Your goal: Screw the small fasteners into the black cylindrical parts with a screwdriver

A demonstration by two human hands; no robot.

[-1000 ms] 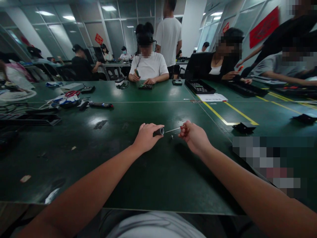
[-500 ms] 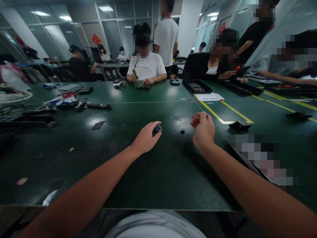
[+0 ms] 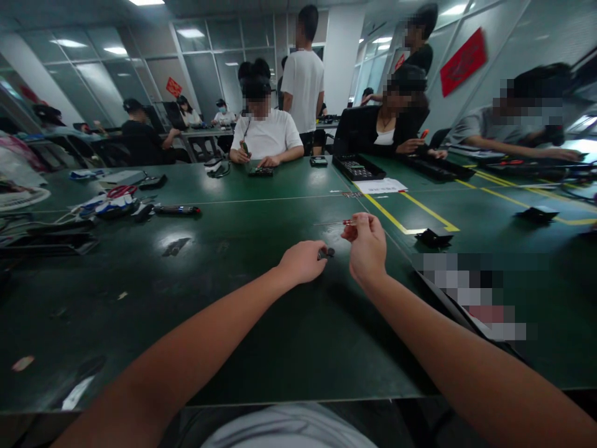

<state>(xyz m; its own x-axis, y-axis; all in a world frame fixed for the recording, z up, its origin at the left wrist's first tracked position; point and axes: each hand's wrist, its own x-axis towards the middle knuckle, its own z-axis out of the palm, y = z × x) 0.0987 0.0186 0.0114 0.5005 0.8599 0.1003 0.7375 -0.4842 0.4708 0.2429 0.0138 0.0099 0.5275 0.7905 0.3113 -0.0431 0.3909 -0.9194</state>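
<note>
My left hand [image 3: 304, 262] is low over the green table, its fingers curled round a short black cylinder [image 3: 321, 254] that they mostly hide. Right at its fingertips is a small dark round piece [image 3: 331, 252]; whether they touch it I cannot tell. A thin screwdriver [image 3: 346, 223] with a reddish clear handle is pinched in my right hand [image 3: 368, 246], raised a little to the right. Its slim metal shaft points left, clear of the cylinder.
On the left lie a dark pen-shaped tool [image 3: 178, 210], tangled cables [image 3: 114, 199] and a black tray [image 3: 51, 242]. A black bracket-like part [image 3: 433, 237] sits to the right, near yellow tape lines. Across the table, people work beside a black parts tray [image 3: 358, 167].
My left hand has moved right with the cylinder, up to the small dark piece. The right hand still holds the screwdriver. The whole view has shifted slightly.
</note>
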